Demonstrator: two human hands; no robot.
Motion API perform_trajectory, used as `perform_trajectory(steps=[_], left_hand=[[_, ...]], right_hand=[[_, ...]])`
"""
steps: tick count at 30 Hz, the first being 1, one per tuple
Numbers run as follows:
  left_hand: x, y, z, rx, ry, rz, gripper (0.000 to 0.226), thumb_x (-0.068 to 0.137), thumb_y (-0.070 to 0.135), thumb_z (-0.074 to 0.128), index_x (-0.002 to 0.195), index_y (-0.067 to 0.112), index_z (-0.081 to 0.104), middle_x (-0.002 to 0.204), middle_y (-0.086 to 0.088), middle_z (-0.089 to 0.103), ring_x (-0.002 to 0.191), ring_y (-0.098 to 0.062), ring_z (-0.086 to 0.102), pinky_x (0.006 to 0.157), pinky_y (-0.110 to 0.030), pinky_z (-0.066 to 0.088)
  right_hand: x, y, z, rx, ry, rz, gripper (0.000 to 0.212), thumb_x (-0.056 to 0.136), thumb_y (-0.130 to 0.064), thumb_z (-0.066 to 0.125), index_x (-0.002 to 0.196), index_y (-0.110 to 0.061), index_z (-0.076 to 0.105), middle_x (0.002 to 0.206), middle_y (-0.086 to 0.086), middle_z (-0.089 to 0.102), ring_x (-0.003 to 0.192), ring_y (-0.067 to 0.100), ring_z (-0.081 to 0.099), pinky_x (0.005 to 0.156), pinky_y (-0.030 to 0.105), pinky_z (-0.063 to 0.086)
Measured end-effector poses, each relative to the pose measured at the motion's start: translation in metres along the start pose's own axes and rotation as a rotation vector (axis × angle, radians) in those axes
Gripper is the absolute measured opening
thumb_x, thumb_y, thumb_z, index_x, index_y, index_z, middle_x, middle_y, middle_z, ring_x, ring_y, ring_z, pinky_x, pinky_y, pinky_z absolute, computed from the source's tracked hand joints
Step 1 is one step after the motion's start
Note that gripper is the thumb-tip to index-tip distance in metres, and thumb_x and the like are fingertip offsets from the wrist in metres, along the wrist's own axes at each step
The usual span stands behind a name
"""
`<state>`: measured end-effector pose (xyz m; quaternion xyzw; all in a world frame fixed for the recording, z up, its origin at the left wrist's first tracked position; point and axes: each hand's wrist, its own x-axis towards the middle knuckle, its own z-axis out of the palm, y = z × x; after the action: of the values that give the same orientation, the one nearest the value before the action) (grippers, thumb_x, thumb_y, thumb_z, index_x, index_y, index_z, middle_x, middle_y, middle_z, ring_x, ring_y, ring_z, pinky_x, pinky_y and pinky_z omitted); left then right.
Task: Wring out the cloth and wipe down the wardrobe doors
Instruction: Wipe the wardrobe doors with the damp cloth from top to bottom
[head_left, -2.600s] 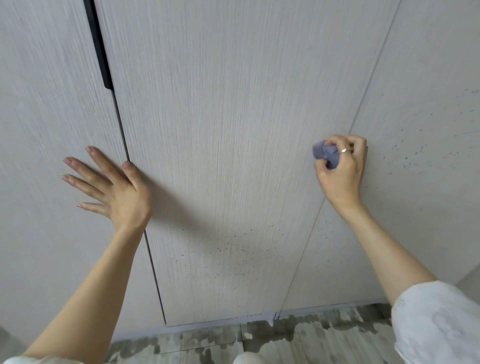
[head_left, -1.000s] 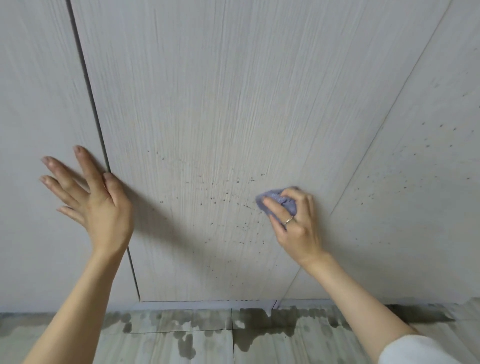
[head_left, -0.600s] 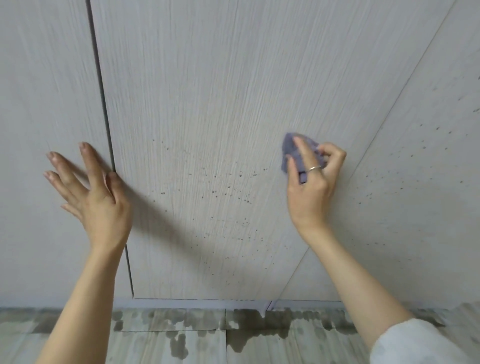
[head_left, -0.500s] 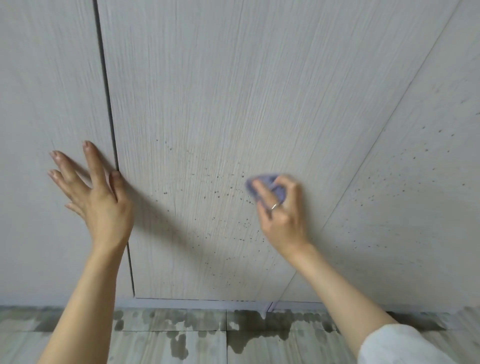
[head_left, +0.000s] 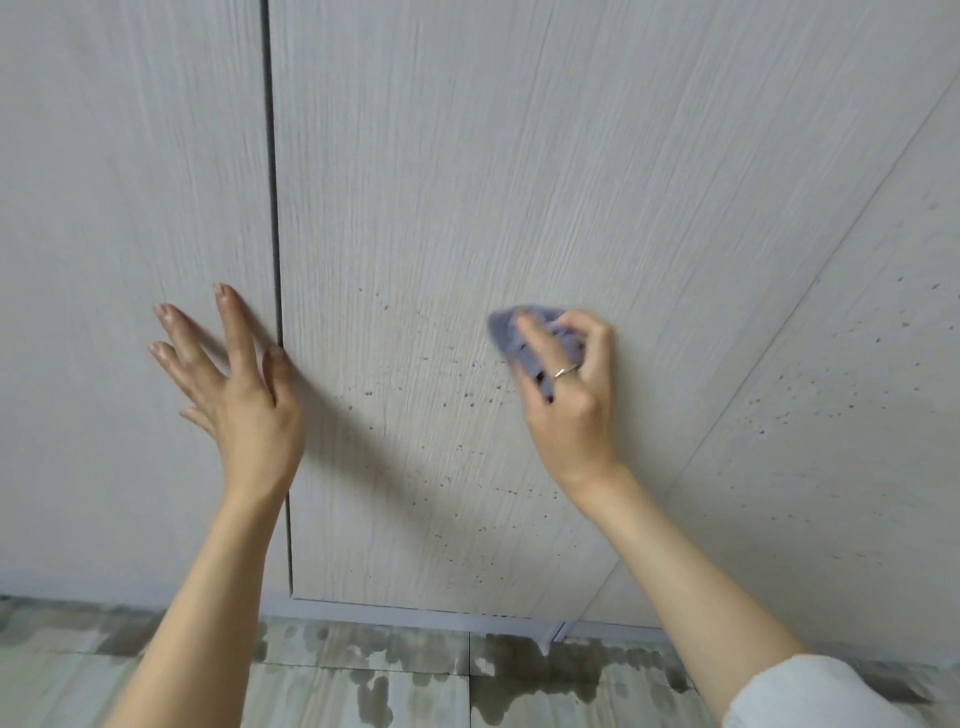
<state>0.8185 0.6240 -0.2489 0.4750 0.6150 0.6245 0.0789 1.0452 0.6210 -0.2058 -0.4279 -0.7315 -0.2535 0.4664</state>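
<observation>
My right hand (head_left: 569, 395) grips a small bunched purple cloth (head_left: 511, 332) and presses it against the middle wardrobe door (head_left: 467, 182), a pale wood-grain panel speckled with dark spots in its lower half. My left hand (head_left: 234, 384) lies flat with spread fingers on the left door (head_left: 130, 208), its thumb by the dark gap between the two doors. The right door (head_left: 831, 415) also carries dark specks. Most of the cloth is hidden under my fingers.
Below the doors runs a grey plinth (head_left: 415, 616). The tiled floor (head_left: 405, 675) in front of it shows wet dark patches. A white sleeve (head_left: 810, 696) covers my right forearm at the lower right corner.
My right hand with the cloth has swept back and forth over the spotted area of the middle door, now sitting slightly right of half a second ago. My left hand stays flat on the left door.
</observation>
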Motion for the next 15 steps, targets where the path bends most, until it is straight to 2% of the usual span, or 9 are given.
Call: perform_trajectory(steps=[2,4,5,7,8,9,12,14,15], left_hand=[[0.001,0.0,-0.002,0.003,-0.017,-0.009,0.063,0.1,0.013,0.036,0.149,0.039,0.005,0.157,-0.005,-0.019,0.142,-0.032,-0.021,0.104,-0.067,-0.003],[0.001,0.0,-0.004,0.004,-0.039,-0.007,0.066,0.099,0.011,0.036,0.148,0.04,0.004,0.156,-0.004,-0.021,0.142,-0.031,-0.022,0.104,-0.068,-0.003],[0.0,-0.001,-0.005,0.005,-0.046,-0.002,0.066,0.099,0.01,0.036,0.149,0.04,0.003,0.156,-0.004,-0.021,0.141,-0.031,-0.022,0.103,-0.069,-0.003],[0.001,-0.002,-0.006,0.011,-0.055,0.005,0.066,0.099,0.01,0.036,0.149,0.039,0.003,0.156,-0.004,-0.021,0.141,-0.031,-0.022,0.103,-0.07,-0.003],[0.001,-0.002,-0.006,0.014,-0.055,0.003,0.066,0.099,0.01,0.036,0.149,0.039,0.003,0.156,-0.004,-0.021,0.141,-0.031,-0.022,0.102,-0.07,-0.003],[0.001,-0.003,-0.005,0.016,-0.055,0.005,0.066,0.099,0.009,0.036,0.149,0.038,0.003,0.156,-0.005,-0.021,0.141,-0.032,-0.022,0.102,-0.071,-0.003],[0.003,-0.005,-0.004,0.015,-0.053,0.01,0.067,0.099,0.009,0.037,0.149,0.038,0.003,0.156,-0.005,-0.021,0.141,-0.033,-0.022,0.1,-0.073,-0.004],[0.003,-0.006,-0.005,0.022,-0.059,0.007,0.067,0.099,0.01,0.038,0.149,0.038,0.003,0.156,-0.006,-0.021,0.141,-0.033,-0.023,0.099,-0.073,-0.003],[0.003,-0.007,-0.005,0.029,-0.062,0.005,0.066,0.099,0.011,0.038,0.149,0.038,0.003,0.156,-0.006,-0.021,0.141,-0.033,-0.022,0.099,-0.074,-0.003]], right_hand=[[-0.035,-0.006,0.011,0.0,-0.365,-0.082,0.034,0.092,-0.042,0.049,0.115,-0.02,0.063,0.109,-0.002,0.052,0.102,0.018,0.054,0.081,0.022,0.039],[-0.063,-0.009,0.011,-0.087,-0.606,-0.186,0.03,0.09,-0.042,0.044,0.102,-0.03,0.068,0.098,-0.011,0.062,0.091,0.007,0.062,0.072,0.018,0.046],[-0.07,-0.006,0.008,-0.13,-0.627,-0.249,0.027,0.088,-0.04,0.046,0.098,-0.033,0.07,0.095,-0.013,0.065,0.087,0.005,0.063,0.072,0.017,0.049],[-0.061,0.002,0.003,-0.051,-0.674,-0.198,0.021,0.093,-0.039,0.049,0.102,-0.031,0.068,0.104,-0.01,0.064,0.096,0.008,0.061,0.086,0.025,0.049],[-0.049,0.006,0.001,-0.04,-0.534,-0.289,0.018,0.095,-0.036,0.051,0.102,-0.03,0.066,0.108,-0.008,0.063,0.099,0.011,0.061,0.089,0.034,0.049],[-0.03,0.003,-0.007,-0.046,-0.392,-0.267,0.015,0.094,-0.03,0.054,0.104,-0.029,0.064,0.11,-0.006,0.06,0.098,0.016,0.061,0.085,0.039,0.05],[0.018,-0.001,-0.01,-0.008,0.094,-0.084,0.033,0.085,-0.016,0.062,0.116,-0.019,0.053,0.108,0.002,0.039,0.094,0.023,0.051,0.074,0.032,0.047],[0.037,-0.011,-0.001,0.045,0.236,0.016,0.036,0.082,-0.013,0.065,0.114,-0.016,0.049,0.105,0.003,0.036,0.094,0.023,0.047,0.077,0.029,0.042],[0.036,-0.019,0.005,0.061,0.233,0.016,0.035,0.082,-0.01,0.065,0.113,-0.015,0.05,0.106,0.004,0.037,0.094,0.024,0.046,0.079,0.029,0.041]])
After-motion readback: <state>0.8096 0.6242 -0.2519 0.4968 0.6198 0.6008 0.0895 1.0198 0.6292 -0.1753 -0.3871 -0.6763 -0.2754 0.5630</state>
